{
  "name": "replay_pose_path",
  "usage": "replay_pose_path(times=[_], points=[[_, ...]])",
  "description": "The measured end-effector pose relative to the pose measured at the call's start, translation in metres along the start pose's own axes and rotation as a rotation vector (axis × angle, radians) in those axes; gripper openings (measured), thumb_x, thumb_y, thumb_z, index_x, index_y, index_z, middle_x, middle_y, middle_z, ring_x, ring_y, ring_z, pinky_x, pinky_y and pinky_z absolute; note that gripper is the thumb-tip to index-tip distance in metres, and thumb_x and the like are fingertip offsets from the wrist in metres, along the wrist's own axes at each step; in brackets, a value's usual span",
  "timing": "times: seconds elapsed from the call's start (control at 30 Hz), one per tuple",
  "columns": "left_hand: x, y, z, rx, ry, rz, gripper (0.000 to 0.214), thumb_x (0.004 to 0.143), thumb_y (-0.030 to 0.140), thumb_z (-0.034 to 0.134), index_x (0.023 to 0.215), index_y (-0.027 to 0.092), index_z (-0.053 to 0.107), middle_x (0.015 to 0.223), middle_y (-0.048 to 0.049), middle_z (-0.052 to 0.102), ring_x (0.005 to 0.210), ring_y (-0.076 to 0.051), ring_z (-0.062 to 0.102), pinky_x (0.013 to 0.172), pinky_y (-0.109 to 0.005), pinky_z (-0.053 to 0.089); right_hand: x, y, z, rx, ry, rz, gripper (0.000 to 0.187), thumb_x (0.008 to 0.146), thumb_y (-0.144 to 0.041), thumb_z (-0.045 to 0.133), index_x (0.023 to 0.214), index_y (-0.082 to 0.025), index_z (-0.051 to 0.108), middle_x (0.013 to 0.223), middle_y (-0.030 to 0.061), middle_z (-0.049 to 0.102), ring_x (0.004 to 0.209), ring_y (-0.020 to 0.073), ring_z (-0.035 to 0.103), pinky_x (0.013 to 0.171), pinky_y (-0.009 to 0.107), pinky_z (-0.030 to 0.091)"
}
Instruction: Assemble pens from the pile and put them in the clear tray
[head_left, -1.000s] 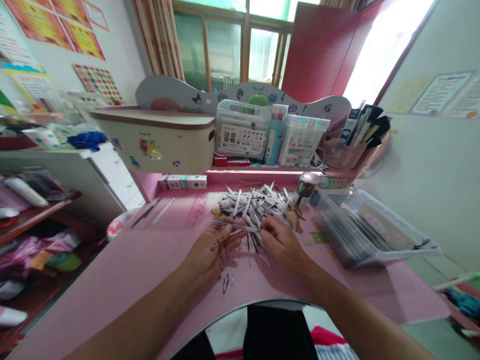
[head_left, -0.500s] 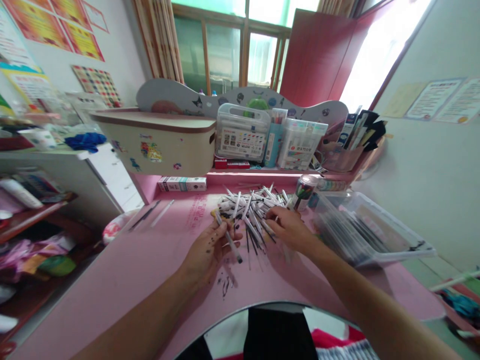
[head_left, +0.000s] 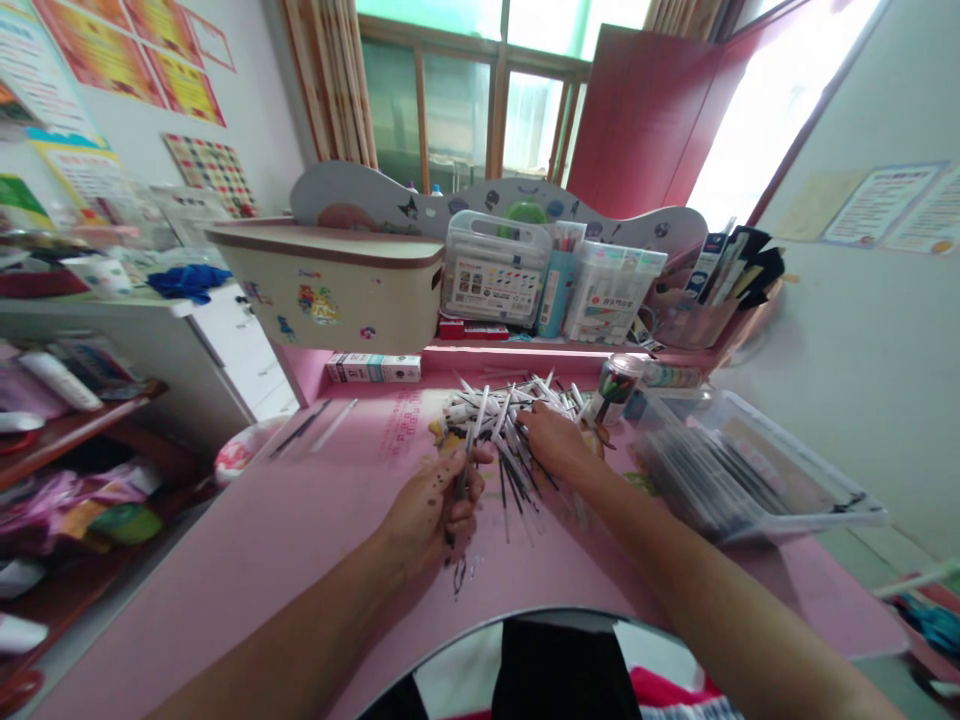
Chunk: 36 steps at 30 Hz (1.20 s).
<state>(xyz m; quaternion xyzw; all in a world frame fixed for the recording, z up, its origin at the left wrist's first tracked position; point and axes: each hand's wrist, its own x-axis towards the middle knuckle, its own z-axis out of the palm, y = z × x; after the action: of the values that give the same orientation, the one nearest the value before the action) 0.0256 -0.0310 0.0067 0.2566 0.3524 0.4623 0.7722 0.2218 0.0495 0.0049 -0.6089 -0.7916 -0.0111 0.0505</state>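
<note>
While my left hand grips one pen, my right hand rests on the pile.

A hard push could slide the pile over the ink spots and smear them. The thin white and black pens lie crossed mid-desk. My left fingers curl shut; I cannot tell if my right fingers hold anything.

A window with wooden frames is seen at the far side of the room, and a curtain is hung beside it. A red door is opened, and strong daylight is let in next to it. Colored posters are fixed on the left wall. A pink desk is placed beside a white cabinet.
</note>
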Motion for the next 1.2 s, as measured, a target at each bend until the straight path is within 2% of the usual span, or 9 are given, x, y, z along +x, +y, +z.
replay_pose_path(times=[0.17,0.3,0.4,0.5,0.7,0.8,0.97,1.13,1.2], points=[[-0.002,-0.006,-0.001,0.088,-0.053,0.048,0.02,0.088,0.034,0.061,0.1,0.018,0.063,0.06,0.0039,0.054,0.037,-0.006,0.033,0.035,-0.016,0.028,-0.004,0.003,0.001,0.075,0.045,-0.033,0.031,0.089,-0.003,0.043,0.105,-0.016,0.067,0.106,0.0137,0.066,0.087,0.0214,0.063,0.072,0.029,0.044],[-0.003,-0.01,0.001,0.203,-0.057,0.096,0.019,0.087,0.033,0.063,0.1,0.019,0.062,0.058,0.0041,0.055,0.036,-0.007,0.037,0.035,-0.018,0.034,-0.013,0.005,-0.013,0.232,0.112,-0.094,0.02,0.081,-0.006,0.052,0.092,-0.017,0.065,0.093,0.0083,0.067,0.087,0.0198,0.059,0.074,0.028,0.042],[-0.006,-0.009,0.005,0.266,-0.049,0.079,0.024,0.083,0.034,0.067,0.101,0.019,0.061,0.056,0.0052,0.054,0.035,-0.007,0.035,0.035,-0.017,0.031,-0.025,0.006,-0.028,0.589,0.118,-0.156,0.019,0.081,-0.01,0.05,0.09,-0.018,0.064,0.081,0.0019,0.065,0.074,0.0153,0.056,0.067,0.026,0.042],[-0.008,-0.007,0.008,0.336,-0.053,0.083,0.029,0.08,0.037,0.072,0.099,0.017,0.063,0.054,0.0052,0.052,0.037,-0.005,0.035,0.036,-0.015,0.027,-0.037,0.005,-0.038,0.972,0.036,-0.175,0.021,0.085,-0.017,0.048,0.095,-0.018,0.067,0.067,-0.0028,0.057,0.058,0.0118,0.05,0.056,0.024,0.038],[-0.006,-0.01,0.006,0.411,-0.095,0.052,0.033,0.08,0.042,0.073,0.101,0.016,0.069,0.053,0.007,0.046,0.036,-0.004,0.03,0.036,-0.016,0.023,-0.047,-0.003,-0.036,1.279,-0.003,-0.133,0.016,0.084,-0.032,0.058,0.094,-0.02,0.062,0.064,-0.006,0.047,0.053,0.0094,0.041,0.05,0.022,0.033],[-0.005,-0.012,0.005,0.429,-0.109,0.045,0.036,0.08,0.044,0.073,0.103,0.017,0.069,0.053,0.008,0.044,0.036,-0.005,0.029,0.036,-0.017,0.025,-0.046,-0.006,-0.036,1.295,0.007,-0.155,0.014,0.082,-0.032,0.06,0.089,-0.02,0.059,0.07,-0.0048,0.049,0.056,0.0093,0.042,0.052,0.023,0.035],[-0.004,-0.012,0.003,0.485,-0.114,0.102,0.033,0.081,0.043,0.073,0.1,0.015,0.071,0.053,0.0075,0.041,0.039,-0.005,0.032,0.037,-0.016,0.021,-0.048,-0.012,-0.037,1.161,0.014,-0.225,0.014,0.087,-0.032,0.054,0.089,-0.02,0.062,0.068,-0.0037,0.05,0.059,0.011,0.043,0.056,0.024,0.035],[-0.004,-0.015,0.002,0.554,-0.1,0.13,0.033,0.084,0.046,0.068,0.1,0.017,0.071,0.053,0.0062,0.043,0.04,-0.007,0.033,0.038,-0.019,0.023,-0.052,-0.019,-0.029,1.123,0.016,-0.218,0.017,0.092,-0.031,0.048,0.085,-0.02,0.06,0.061,-0.0053,0.045,0.057,0.0112,0.042,0.055,0.024,0.033],[-0.004,-0.014,0.002,0.647,-0.089,0.194,0.029,0.086,0.043,0.066,0.097,0.017,0.073,0.056,0.0037,0.047,0.043,-0.009,0.037,0.042,-0.02,0.028,-0.053,-0.021,-0.026,1.114,0.024,-0.206,0.017,0.092,-0.03,0.048,0.085,-0.02,0.059,0.062,-0.0052,0.046,0.056,0.0108,0.042,0.054,0.023,0.033]])
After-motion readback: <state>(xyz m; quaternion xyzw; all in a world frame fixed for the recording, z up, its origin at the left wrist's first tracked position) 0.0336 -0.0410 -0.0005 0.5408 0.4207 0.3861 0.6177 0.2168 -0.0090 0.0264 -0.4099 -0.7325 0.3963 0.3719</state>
